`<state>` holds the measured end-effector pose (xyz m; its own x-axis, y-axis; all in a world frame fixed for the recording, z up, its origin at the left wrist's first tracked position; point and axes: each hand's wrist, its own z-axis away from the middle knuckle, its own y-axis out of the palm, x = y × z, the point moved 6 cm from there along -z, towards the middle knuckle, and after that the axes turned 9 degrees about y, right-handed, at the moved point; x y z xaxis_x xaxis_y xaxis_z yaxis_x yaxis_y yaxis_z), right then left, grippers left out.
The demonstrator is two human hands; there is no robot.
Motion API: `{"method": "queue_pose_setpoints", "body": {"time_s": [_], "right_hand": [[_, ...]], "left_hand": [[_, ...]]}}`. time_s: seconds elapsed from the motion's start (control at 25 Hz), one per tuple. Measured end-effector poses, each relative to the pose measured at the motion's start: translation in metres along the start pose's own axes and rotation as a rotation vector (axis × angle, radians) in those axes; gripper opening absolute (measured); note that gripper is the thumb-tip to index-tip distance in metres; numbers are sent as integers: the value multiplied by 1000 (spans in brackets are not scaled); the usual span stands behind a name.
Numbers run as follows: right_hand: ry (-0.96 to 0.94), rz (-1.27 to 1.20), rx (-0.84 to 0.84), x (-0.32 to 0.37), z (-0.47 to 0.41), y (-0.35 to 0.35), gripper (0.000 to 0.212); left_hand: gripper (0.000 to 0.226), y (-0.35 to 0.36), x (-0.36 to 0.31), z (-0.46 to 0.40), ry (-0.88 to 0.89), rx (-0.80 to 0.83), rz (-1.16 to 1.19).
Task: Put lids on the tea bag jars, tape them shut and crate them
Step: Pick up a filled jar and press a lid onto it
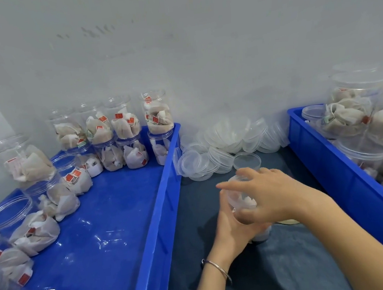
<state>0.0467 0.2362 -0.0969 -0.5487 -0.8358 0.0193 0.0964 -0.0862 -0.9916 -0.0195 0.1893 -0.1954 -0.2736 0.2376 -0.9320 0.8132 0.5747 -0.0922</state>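
Note:
A clear plastic jar (242,201) with white tea bags inside stands on the dark cloth between two blue crates. My left hand (229,229) grips the jar's body from the left. My right hand (266,193) lies over the jar's top, fingers curled around its upper part; the lid under it is hidden. A single clear lid (246,160) lies just behind the jar. A heap of clear lids (228,140) is piled against the wall.
The left blue crate (161,220) holds several tea bag jars (121,131), stacked two high at the back and lying along its left side. The right blue crate (339,175) holds more filled jars (360,109). A white wall closes off the back.

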Motion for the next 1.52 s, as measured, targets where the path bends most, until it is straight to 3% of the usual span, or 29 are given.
{"method": "queue_pose_setpoints", "body": {"time_s": [0.12,0.28,0.44,0.56,0.6,0.72,0.8,0.84,0.92,1.0,1.08,1.16,1.24,1.32,1.4,1.52], "right_hand": [[128,57,-87,-4,-4,-4,77],[-42,-84,18,-2,-1,-4,63],[8,78,-234,1,1,-9,62],[36,100,-323,0,-2,-3,68],[33,9,-307,-4,-4,2,72],[16,-573,-275,-31,-7,14,74],[204,-759,-381,-74,-7,30,66],[312,-680,-351,-93,-6,41,69],[349,-377,-82,-109,-5,73,71],[287,-170,80,-109,-5,94,54],[271,-128,-38,-105,-6,92,29],[305,-403,-259,-97,-5,72,30],[383,-1025,-412,-93,0,48,39],[330,-1357,-535,-89,11,26,41],[131,-1370,-574,-75,23,6,35],[-101,-1178,-610,-50,41,-9,21]], "left_hand": [[90,0,-1,3,-17,7,13],[87,1,-9,1,35,7,25],[88,-2,-7,5,21,-49,-57],[89,0,-5,6,4,-69,-103],[88,0,-5,5,0,-97,-102],[87,-7,-8,-2,-22,-208,-42],[98,-12,-11,-5,-11,-199,-63],[108,-14,-12,-5,-5,-159,-46],[115,-18,-16,-4,-11,-114,80],[88,-28,-26,-3,-4,-247,156],[60,-40,-37,-1,66,-466,85],[44,-48,-57,0,172,-605,-28],[40,-42,-81,-7,248,-546,-96],[40,-29,-101,-18,257,-349,-143],[45,-12,-114,-26,213,-136,-209],[53,3,-124,-27,156,77,-279]]}}
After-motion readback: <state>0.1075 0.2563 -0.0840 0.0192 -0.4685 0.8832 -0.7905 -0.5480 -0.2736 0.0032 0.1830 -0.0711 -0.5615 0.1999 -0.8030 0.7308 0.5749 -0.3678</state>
